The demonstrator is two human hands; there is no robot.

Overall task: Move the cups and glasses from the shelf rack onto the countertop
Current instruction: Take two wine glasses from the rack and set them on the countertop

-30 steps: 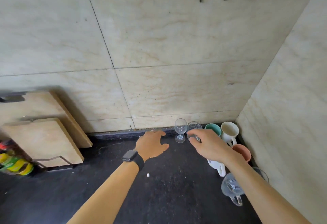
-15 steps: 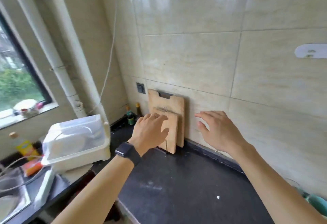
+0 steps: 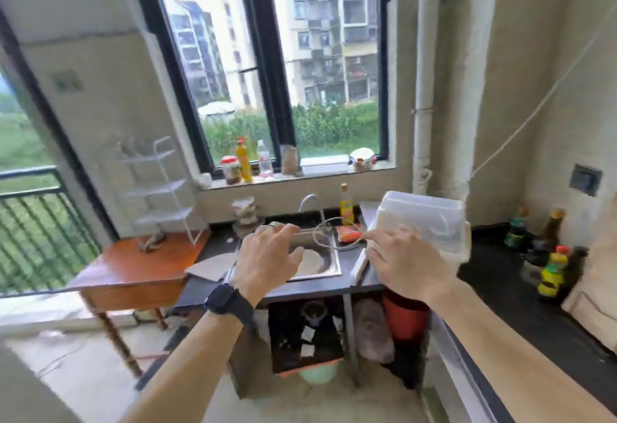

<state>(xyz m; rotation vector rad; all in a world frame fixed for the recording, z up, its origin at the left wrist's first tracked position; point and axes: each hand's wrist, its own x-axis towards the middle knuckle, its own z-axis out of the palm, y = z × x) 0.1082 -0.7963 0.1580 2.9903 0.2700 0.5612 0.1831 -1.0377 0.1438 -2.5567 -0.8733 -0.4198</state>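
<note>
We count two bare hands [image 3: 267, 262] [image 3: 405, 260], both empty, one white shelf rack [image 3: 157, 189] of three tiers, one wooden table [image 3: 133, 265], one steel sink [image 3: 317, 260], one black watch [image 3: 228, 302]

Both forearms reach forward from the near edge, bare, rising toward the middle of the view. The left hand [image 3: 265, 259] is palm down, back of the hand up, fingers loosely curled and a little spread, thumb out to the right; it holds nothing. A ring sits on one finger, and a dark watch [image 3: 228, 302] wraps the left wrist. The right hand [image 3: 405, 262] is to the right at about the same height, also palm down, fingers half bent and pointing left and far, empty. The two hands are apart, not touching.
</note>
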